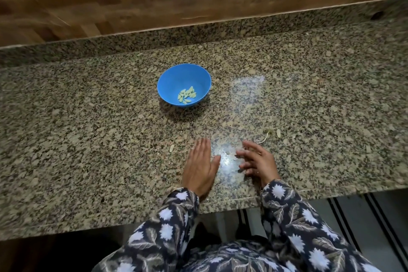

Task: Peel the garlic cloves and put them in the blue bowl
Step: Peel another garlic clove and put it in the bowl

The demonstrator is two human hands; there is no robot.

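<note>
Head view: left hand (201, 170) and right hand (258, 161) rest open-fingered on granite counter (88, 128).

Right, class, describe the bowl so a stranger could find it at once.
Start with the speckled granite counter below the wooden wall. Near its middle sits a round bowl. It is the only bright blue thing there, with pale cloves inside.

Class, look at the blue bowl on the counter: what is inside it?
The blue bowl holds a small cluster of pale peeled garlic cloves near its bottom. Whether any lie beneath that cluster is hidden.
</note>
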